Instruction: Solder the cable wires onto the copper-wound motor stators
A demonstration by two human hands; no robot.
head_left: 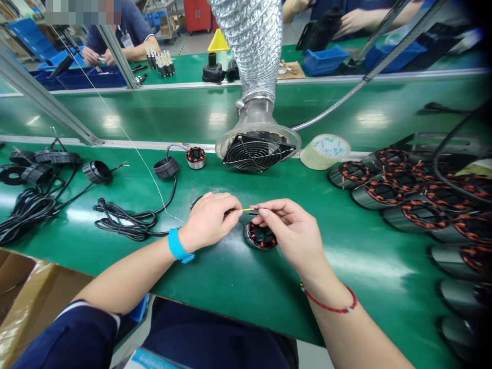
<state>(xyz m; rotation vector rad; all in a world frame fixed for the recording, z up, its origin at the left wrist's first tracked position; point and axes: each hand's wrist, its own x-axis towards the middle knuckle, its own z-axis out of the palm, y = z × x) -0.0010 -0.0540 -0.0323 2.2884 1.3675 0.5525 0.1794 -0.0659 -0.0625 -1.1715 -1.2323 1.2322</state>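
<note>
Your left hand [210,218] and right hand [298,233] come close together, fingertips pinching a thin yellow wire [246,209] stretched between them above the counter [226,287], with a stator [261,238] lying just by your right fingers. Past them are a fan [257,152] at the mouth of a silver duct [253,46] and a tape roll [324,152], with a looped black cable [128,221] to your left and rows of more stators [380,193] to your right.
</note>
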